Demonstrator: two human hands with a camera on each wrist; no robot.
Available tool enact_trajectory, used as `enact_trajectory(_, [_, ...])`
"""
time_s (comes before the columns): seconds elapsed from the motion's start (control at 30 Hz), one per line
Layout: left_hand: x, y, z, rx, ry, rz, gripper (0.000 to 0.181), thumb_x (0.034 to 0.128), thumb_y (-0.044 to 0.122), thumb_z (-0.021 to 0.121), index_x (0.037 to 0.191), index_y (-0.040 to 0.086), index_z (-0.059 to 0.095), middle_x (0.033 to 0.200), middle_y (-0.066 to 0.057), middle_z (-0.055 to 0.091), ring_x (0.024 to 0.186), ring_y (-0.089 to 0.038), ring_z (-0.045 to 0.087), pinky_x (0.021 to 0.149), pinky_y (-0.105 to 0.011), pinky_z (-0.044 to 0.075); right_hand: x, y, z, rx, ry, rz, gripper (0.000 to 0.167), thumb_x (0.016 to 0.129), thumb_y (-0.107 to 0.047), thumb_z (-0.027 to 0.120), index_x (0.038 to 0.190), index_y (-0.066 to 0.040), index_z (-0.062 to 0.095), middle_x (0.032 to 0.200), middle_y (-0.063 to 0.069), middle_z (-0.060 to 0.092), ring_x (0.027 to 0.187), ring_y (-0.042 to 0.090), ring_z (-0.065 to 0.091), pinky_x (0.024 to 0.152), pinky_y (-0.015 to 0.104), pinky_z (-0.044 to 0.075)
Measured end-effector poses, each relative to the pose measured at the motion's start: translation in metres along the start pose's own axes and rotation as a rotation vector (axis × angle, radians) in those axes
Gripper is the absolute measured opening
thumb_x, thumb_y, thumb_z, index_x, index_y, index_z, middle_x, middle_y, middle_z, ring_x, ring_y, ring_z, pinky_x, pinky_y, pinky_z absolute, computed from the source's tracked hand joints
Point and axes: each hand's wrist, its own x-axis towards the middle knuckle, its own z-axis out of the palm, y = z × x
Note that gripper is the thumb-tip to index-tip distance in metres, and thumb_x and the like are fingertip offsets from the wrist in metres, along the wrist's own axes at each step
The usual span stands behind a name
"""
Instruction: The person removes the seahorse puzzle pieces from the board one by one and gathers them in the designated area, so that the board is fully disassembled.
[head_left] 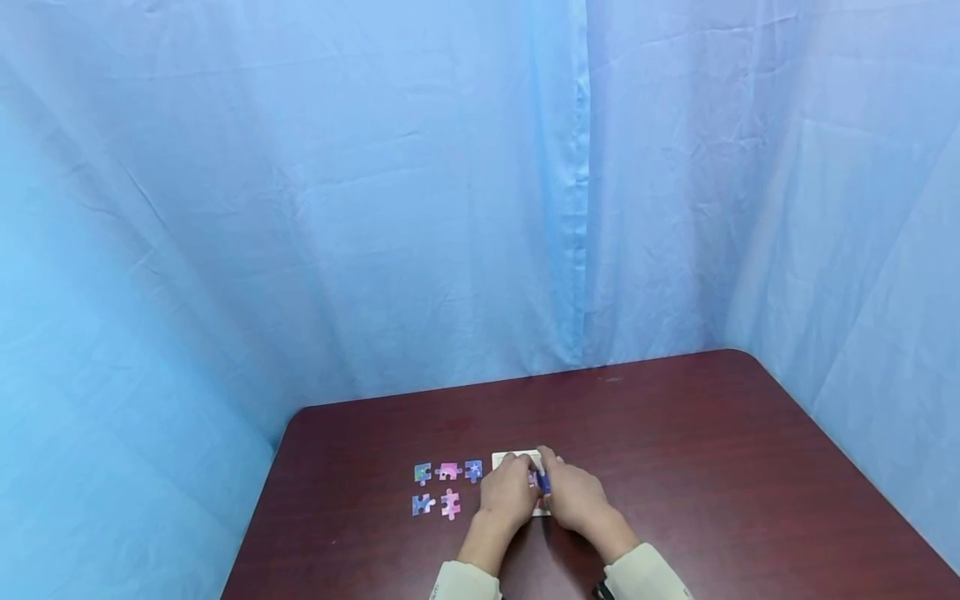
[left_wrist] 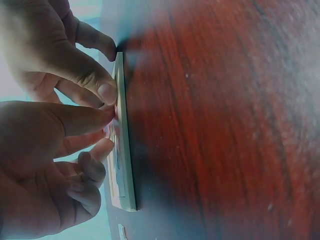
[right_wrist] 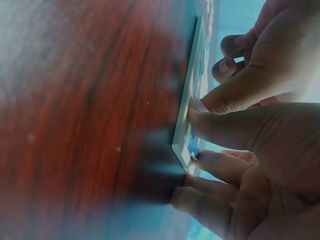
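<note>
A pale, shallow puzzle board [head_left: 517, 455] lies on the table under both hands, with colored jigsaw pieces in it. My left hand [head_left: 510, 493] reaches down over it; its thumb and a finger pinch at a small pink jigsaw piece [left_wrist: 115, 113], mostly covered by the fingertips. My right hand [head_left: 577, 498] holds the board's right end, thumb on the near rim and other fingers around the side edge. A blue jigsaw piece [right_wrist: 194, 145] shows between its thumb and fingers. The two thumbs meet near the front rim. Much of the board's inside is hidden by the hands.
Left of the board, loose jigsaw pieces lie in two rows, among them a pink one [head_left: 450, 504] and a blue one [head_left: 473, 470]. The dark red-brown table [head_left: 675, 433] has rounded far corners. Blue curtains [head_left: 420, 208] hang around it.
</note>
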Motion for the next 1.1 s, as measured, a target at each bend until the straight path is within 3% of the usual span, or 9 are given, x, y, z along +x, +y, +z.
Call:
enact_trajectory(0.17, [0.002, 0.002, 0.002, -0.015, 0.022, 0.010, 0.030, 0.0761, 0.018, 0.089, 0.099, 0.014, 0.070, 0.093, -0.002, 0.068, 0.079, -0.022, 0.071, 0.066, -0.038, 0.056, 0.004, 0.006, -0.002, 0.076, 0.027, 0.016, 0.093, 0.071, -0.008, 0.094, 0.151, -0.005, 0.046, 0.088, 0.012, 0.074, 0.073, 0.025, 0.068, 0.068, 0.045, 0.056])
enact_trajectory(0.4, [0.004, -0.003, 0.002, -0.052, -0.008, 0.000, 0.028, 0.0774, 0.018, 0.087, 0.097, 0.014, 0.068, 0.086, 0.000, 0.066, 0.073, -0.020, 0.067, 0.063, -0.038, 0.053, 0.003, 0.007, -0.003, 0.098, 0.033, 0.022, 0.099, 0.067, -0.011, 0.099, 0.151, -0.005, 0.047, 0.093, 0.013, 0.077, 0.079, 0.029, 0.072, 0.071, 0.047, 0.058])
enact_trajectory(0.63, [0.006, -0.010, -0.002, -0.106, 0.009, 0.031, 0.018, 0.0845, 0.013, 0.082, 0.088, 0.015, 0.064, 0.073, 0.003, 0.064, 0.062, -0.015, 0.060, 0.056, -0.033, 0.046, 0.001, 0.006, -0.004, 0.080, 0.045, 0.006, 0.093, 0.069, -0.013, 0.098, 0.148, -0.004, 0.050, 0.084, 0.012, 0.074, 0.070, 0.024, 0.067, 0.066, 0.043, 0.055])
enact_trajectory(0.77, [0.004, -0.014, -0.005, -0.160, 0.014, 0.035, 0.015, 0.0869, 0.012, 0.080, 0.087, 0.016, 0.066, 0.070, 0.006, 0.065, 0.058, -0.007, 0.054, 0.054, -0.028, 0.042, 0.001, 0.006, -0.003, 0.071, 0.047, -0.004, 0.089, 0.071, -0.008, 0.094, 0.148, -0.004, 0.050, 0.094, 0.013, 0.078, 0.067, 0.021, 0.064, 0.063, 0.041, 0.053])
enact_trajectory(0.93, [0.001, -0.018, -0.009, -0.219, 0.020, 0.013, 0.010, 0.0897, 0.012, 0.078, 0.089, 0.017, 0.069, 0.072, 0.011, 0.066, 0.061, -0.001, 0.053, 0.056, -0.025, 0.041, 0.001, 0.008, -0.003, 0.046, 0.036, -0.005, 0.088, 0.071, -0.003, 0.090, 0.148, -0.003, 0.050, 0.096, 0.015, 0.078, 0.066, 0.022, 0.063, 0.061, 0.042, 0.052])
enact_trajectory(1.1, [-0.002, -0.024, -0.016, -0.249, 0.026, -0.011, 0.005, 0.0913, 0.013, 0.074, 0.090, 0.017, 0.071, 0.075, 0.011, 0.069, 0.064, -0.001, 0.055, 0.059, -0.026, 0.043, 0.002, 0.008, 0.000, 0.014, 0.015, 0.009, 0.084, 0.074, -0.003, 0.086, 0.150, -0.003, 0.049, 0.118, 0.023, 0.077, 0.088, 0.034, 0.075, 0.073, 0.049, 0.058])
